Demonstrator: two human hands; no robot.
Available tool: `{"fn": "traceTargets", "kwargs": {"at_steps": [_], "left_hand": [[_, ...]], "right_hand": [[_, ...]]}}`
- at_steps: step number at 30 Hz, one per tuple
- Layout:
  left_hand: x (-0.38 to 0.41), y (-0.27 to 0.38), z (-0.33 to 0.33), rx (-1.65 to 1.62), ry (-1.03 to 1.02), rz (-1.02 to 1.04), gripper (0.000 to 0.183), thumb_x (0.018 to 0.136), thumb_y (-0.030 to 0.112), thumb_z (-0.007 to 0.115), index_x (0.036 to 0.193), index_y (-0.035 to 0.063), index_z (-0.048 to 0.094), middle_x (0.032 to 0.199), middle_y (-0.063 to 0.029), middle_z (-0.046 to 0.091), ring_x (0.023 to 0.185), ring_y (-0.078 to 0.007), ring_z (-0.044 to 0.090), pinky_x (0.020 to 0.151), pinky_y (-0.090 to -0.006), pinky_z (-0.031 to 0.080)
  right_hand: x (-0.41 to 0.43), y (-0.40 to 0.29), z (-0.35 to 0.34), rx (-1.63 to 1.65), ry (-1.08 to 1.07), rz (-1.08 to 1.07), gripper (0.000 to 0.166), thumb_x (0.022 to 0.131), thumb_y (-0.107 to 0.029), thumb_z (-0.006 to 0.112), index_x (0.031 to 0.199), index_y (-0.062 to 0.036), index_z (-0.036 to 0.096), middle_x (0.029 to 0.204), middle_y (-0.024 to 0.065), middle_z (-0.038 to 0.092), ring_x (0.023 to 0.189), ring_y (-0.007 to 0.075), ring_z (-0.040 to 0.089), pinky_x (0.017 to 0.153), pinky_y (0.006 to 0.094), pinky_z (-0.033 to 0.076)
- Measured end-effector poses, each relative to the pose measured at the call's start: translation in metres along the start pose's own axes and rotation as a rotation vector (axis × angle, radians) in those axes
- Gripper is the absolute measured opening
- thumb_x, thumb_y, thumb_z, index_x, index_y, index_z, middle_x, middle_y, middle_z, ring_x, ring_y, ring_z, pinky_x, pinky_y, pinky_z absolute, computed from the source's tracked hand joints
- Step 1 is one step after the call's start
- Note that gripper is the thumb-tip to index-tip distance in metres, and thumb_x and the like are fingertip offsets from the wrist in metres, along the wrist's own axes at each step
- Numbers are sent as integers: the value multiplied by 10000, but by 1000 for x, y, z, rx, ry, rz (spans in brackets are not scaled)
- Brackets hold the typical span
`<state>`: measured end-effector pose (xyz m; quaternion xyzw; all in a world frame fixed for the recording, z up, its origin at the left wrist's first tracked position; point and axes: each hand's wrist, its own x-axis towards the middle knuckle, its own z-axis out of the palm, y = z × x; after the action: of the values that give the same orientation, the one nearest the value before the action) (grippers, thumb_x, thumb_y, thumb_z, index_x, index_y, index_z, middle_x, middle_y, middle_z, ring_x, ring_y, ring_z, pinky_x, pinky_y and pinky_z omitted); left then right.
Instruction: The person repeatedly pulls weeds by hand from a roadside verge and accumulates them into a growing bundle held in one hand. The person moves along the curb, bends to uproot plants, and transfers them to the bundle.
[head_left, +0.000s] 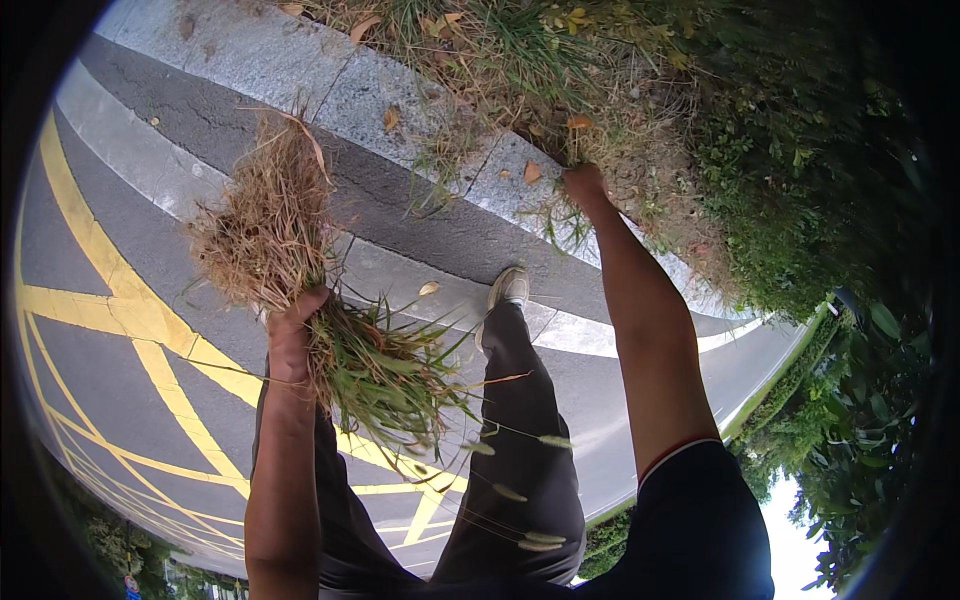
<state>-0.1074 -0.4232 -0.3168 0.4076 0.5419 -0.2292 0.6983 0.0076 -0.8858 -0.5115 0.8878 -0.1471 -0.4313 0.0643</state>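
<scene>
My left hand (294, 330) is closed around a large bundle of pulled grass (270, 225). Dry brown roots and stems stick out above the fist, while green blades and several bristly seed heads (510, 493) hang to the right over my trouser legs. Farther up and to the right, my right hand (586, 184) is closed on a small tuft of grass (576, 150) at the inner edge of the stone kerb (390, 112), beside bare soil. Whether that tuft is still rooted cannot be told. Some green blades (566, 225) hang below the right fist.
Grass and dead leaves (517, 60) grow along the soil strip behind the kerb. A dark green hedge (780, 187) borders it at right. Asphalt with yellow road markings (135, 319) lies at left. My shoe (511, 286) stands on the pale gutter strip (427, 281).
</scene>
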Motion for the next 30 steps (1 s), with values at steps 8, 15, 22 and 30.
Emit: {"fn": "traceTargets", "kwargs": {"at_steps": [8,15,22,30], "left_hand": [[-2,-2,7,13,-3,-38,226,761,166,658,917,17,590,757,-76,603,623,-216,605,577,-347,520],[0,-1,0,-60,-4,-20,199,763,155,657,896,19,595,750,-77,602,620,-208,601,568,-333,510],[-4,10,-5,-79,61,-64,162,768,153,657,840,22,594,696,-70,597,573,-198,585,551,-330,503],[0,13,-14,-16,47,-18,204,789,184,644,885,8,609,803,-76,610,677,-182,596,605,-314,504]], "right_hand": [[-154,-160,-35,532,-75,-441,313,848,-310,576,846,1,615,676,99,574,653,276,588,612,424,502],[-196,-232,-22,650,61,-553,487,908,-462,531,1003,4,635,769,190,643,773,337,627,691,451,503],[-113,-214,-19,780,209,456,658,736,-580,674,1069,-21,581,1027,172,613,959,306,618,798,430,503],[-70,-260,-15,704,316,830,186,698,-277,662,652,-97,677,750,94,694,690,266,684,656,375,542]]}}
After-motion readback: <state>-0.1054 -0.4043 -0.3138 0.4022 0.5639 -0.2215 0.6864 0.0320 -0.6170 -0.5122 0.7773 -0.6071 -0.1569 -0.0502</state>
